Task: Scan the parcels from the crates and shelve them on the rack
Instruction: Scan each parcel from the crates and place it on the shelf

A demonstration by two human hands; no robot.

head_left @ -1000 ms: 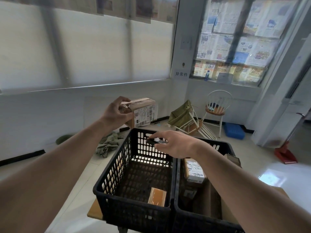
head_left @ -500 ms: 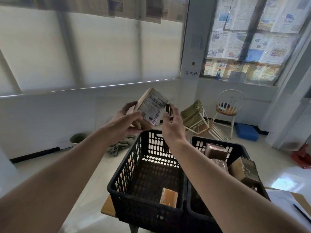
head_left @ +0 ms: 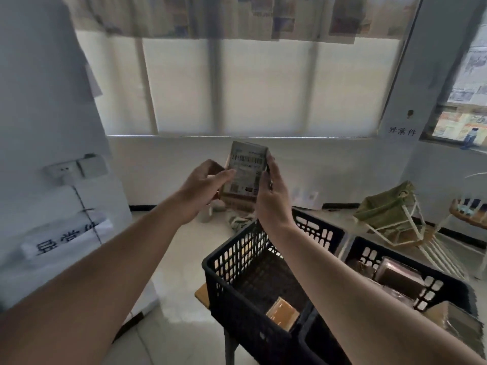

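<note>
**One parcel held up at the scan step; more wait in the crates**

Nearest the viewer, two black crates stand side by side on a small table. The left crate holds a single tan parcel lying against its near wall. The right crate, touching the left crate's right side, holds several brown parcels.

Above and beyond the left crate's far rim, both hands lift a boxed parcel with its barcode label facing the viewer. The left hand grips its left edge, fingers curled round the side. The right hand is pressed to the right edge; a dark object shows at its fingers, probably a scanner, though blur hides whether it grips it or the box.

Behind the crates stand a blinded window and a folded chair. No rack is visible.

Judging by this, scanning is under way, shelving has yet to follow, and most parcels remain.
</note>
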